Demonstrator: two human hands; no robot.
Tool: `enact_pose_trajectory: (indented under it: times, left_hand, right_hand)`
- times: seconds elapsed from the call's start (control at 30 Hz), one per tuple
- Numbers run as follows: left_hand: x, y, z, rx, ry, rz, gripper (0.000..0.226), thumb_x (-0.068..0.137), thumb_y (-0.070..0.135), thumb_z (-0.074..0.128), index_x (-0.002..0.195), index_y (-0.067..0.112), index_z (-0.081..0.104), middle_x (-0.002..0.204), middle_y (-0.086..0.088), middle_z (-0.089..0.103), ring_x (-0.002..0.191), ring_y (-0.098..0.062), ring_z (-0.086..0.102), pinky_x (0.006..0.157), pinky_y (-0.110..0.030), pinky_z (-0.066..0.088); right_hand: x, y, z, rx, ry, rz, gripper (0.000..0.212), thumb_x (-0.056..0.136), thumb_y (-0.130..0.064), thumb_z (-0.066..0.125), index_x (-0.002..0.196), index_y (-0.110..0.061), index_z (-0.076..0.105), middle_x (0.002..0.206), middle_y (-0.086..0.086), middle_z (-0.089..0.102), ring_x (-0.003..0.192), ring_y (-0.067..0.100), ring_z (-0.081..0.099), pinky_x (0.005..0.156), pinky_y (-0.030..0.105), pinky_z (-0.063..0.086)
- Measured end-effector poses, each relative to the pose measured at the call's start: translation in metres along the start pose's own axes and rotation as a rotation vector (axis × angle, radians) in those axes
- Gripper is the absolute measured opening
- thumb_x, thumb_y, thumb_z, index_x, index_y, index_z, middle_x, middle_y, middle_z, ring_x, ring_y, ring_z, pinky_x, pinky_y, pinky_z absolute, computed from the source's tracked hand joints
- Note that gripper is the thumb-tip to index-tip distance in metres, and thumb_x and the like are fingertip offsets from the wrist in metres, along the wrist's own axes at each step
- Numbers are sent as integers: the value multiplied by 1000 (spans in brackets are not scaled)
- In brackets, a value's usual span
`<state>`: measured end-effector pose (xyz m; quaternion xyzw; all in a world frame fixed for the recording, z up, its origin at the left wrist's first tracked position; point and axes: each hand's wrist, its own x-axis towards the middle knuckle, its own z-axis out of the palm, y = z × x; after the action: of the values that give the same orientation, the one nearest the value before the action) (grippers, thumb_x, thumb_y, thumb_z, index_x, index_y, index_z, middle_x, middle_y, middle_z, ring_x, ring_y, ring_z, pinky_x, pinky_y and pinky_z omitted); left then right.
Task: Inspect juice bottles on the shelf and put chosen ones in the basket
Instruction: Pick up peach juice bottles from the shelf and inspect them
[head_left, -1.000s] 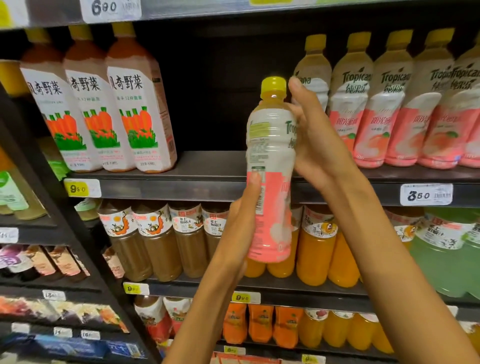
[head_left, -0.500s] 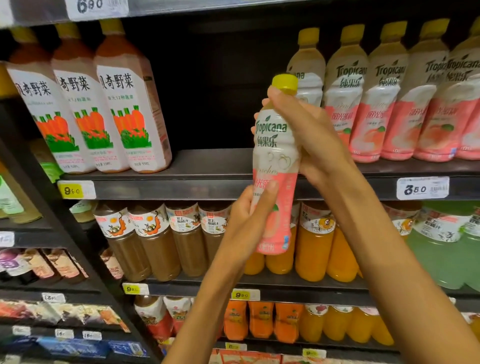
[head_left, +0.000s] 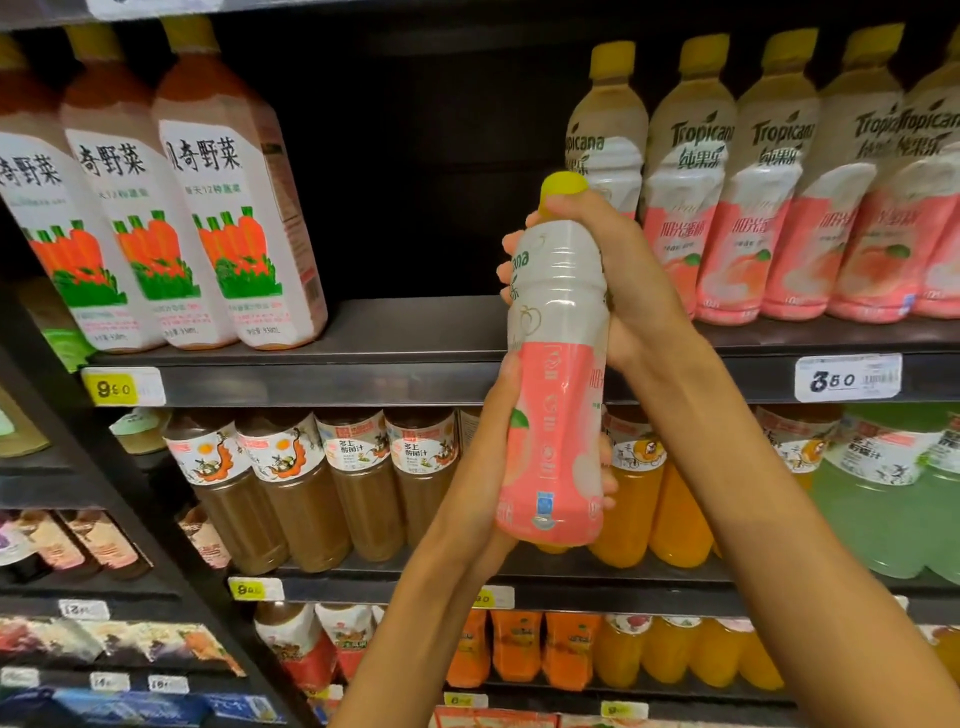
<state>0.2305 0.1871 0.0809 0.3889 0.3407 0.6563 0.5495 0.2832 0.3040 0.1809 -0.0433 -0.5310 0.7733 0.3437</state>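
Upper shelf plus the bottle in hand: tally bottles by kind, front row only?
Carrot-label vegetable juice bottles: 3, on the upper shelf at left.
Pink peach Tropicana bottles standing on the shelf: 5 at least, the rightmost cut by the frame edge.
Pink peach Tropicana bottle in hand: 1, right hand near the cap, left hand low.
Total: 9.

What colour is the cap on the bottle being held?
Yellow cap, seen in the head view.

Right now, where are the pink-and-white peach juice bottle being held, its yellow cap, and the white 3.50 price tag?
Pink-and-white peach juice bottle (head_left: 558, 415): head view, pink lower label.
Yellow cap (head_left: 562, 183): head view, top.
White 3.50 price tag (head_left: 847, 378): head view, centre.
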Motion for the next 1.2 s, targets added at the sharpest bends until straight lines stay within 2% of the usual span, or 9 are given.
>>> enact_pose_trajectory:
  times: [0.07,0.2,0.33,0.43,0.6,0.73,0.87,0.97,1.2]
  left_hand:
    - [2,1,-1,85,47,12,72,59,77,61,99,18,71,79,-4,72,69,-16,70,63,-31,59]
    - [4,0,-7,287,190,145,81,61,77,59,117,19,61,108,-11,70,101,-26,67,94,-47,51]
    - [15,-7,6,538,260,285,47,69,54,74,105,30,56,96,3,70,89,-13,69,72,-20,55]
    - [18,-13,6,420,326,276,39,72,45,75,102,24,61,83,4,72,78,-13,70,64,-19,54]
    - [9,-9,2,-131,-154,4,52,77,51,69,109,10,64,81,-7,64,67,-18,62,65,-32,53]
    - [11,-12,4,-170,-264,-83,56,81,53,63,114,8,61,84,-9,65,69,-19,64,68,-32,54]
    - [13,-15,2,112,-40,13,73,68,68,65,118,15,63,103,-14,70,87,-26,70,80,-39,57]
    - [12,-12,-1,288,155,175,62,72,66,58,113,21,63,107,-6,72,97,-20,68,80,-29,56]
    - [7,-16,4,316,183,181,67,74,72,51,115,20,62,89,-1,72,82,-18,70,70,-26,55]
  right_hand:
    - [-1,-2,0,-11,-21,-49,18,91,-21,57,77,-11,60,71,7,67,61,19,63,60,30,54]
    - [-7,-3,-2,-189,24,-179,13,88,-16,60,76,-10,63,72,7,68,61,19,64,55,29,53]
    - [-10,-1,-5,-266,95,-229,14,89,-18,62,78,-12,68,75,6,71,70,21,67,60,30,56]
    - [-9,-5,-13,-229,7,-138,27,88,-32,60,101,-9,68,94,5,74,90,18,70,76,29,58]
    - [-10,-5,-23,-192,-62,-21,32,97,-37,49,103,-12,67,97,6,69,96,21,66,84,36,54]
    - [-12,-3,-18,24,-107,60,44,97,-45,43,98,-7,64,85,9,71,80,22,71,72,36,60]
    - [-15,-10,-19,-6,-63,-23,39,97,-44,45,87,-10,62,77,6,69,69,18,67,65,31,57]
    - [-17,-14,-21,-257,103,-165,35,95,-44,53,91,-12,67,85,6,74,78,19,71,69,32,58]
    - [-13,-14,-19,-215,63,-57,36,97,-40,50,101,-9,68,98,9,74,97,21,70,83,32,58]
